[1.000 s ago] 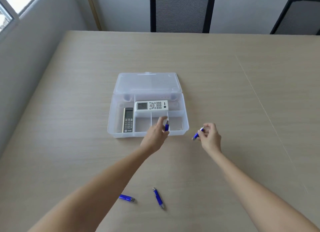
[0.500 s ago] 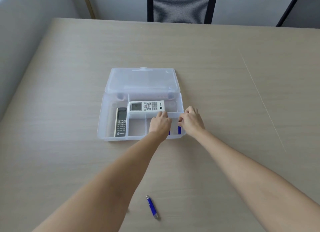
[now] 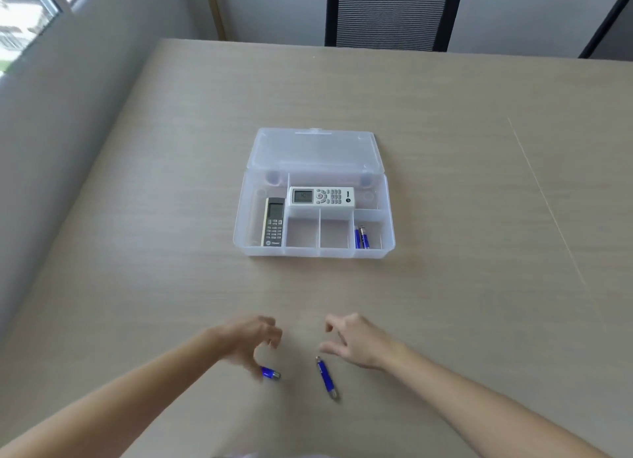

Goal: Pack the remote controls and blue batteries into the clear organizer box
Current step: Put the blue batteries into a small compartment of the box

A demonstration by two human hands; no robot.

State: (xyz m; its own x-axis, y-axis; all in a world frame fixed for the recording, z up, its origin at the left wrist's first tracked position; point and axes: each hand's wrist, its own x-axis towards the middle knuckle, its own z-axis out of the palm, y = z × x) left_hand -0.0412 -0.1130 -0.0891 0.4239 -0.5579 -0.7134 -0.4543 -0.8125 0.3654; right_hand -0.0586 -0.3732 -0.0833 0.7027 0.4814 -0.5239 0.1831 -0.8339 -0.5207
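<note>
**Two batteries left, one under each hand**

Left hand [image 3: 251,343]: fingers curled, thumb tip at or just touching the near battery [image 3: 271,373]; grip not closed yet. It lies approx 3–9 o'clock, cap twd 3, at the hand's 5 o'clock. Right hand [image 3: 356,341]: fingers loosely spread, empty; the other battery [image 3: 327,378] sits at its 7 o'clock, long axis approx 11–5. Each hand is nearer its own. Box [image 3: 313,253] at 12, w/ two batteries [image 3: 361,238] in the right front slot, both remotes [image 3: 321,197] inside.
</note>
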